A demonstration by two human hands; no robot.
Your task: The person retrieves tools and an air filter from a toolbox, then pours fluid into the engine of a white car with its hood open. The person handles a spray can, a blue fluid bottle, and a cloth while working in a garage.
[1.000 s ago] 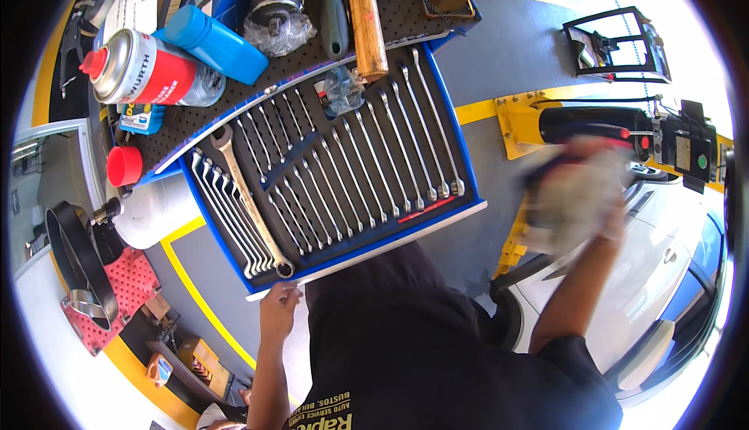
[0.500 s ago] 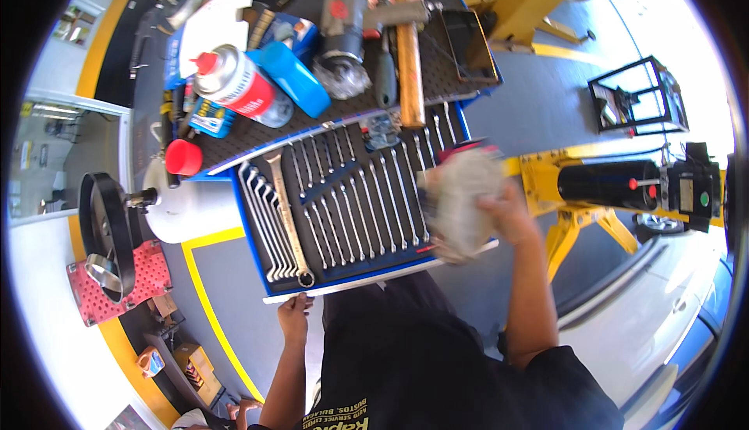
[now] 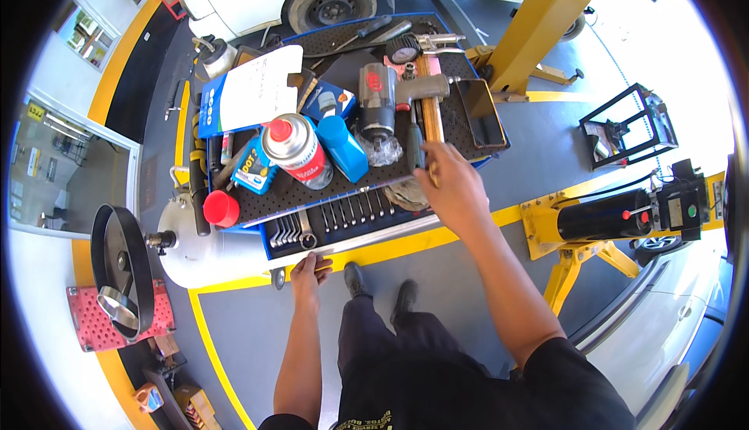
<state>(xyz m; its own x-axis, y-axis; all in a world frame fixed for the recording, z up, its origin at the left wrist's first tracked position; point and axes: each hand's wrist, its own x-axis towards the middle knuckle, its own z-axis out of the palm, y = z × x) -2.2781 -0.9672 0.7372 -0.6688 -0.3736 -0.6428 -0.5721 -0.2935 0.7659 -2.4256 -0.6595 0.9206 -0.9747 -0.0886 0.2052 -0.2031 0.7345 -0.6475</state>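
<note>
At the left end of the shallow blue drawer with a silver front edge (image 3: 374, 236), your left hand (image 3: 307, 278) met that edge with bent, narrowly spaced fingers. Your right hand (image 3: 459, 186) curled at the near end of a pale wooden handle (image 3: 431, 122); whether it gripped could not be told. Below, a crumpled greyish cloth-like bundle (image 3: 407, 194) lay partly hidden in the drawer, near slim silver wrenches (image 3: 361, 209).

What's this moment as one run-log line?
Left grip: at front edge of drawer | Right grip: at wooden handle | Drawer: partly open, wrenches showing | Greyish bundle: drawer's right end
</note>
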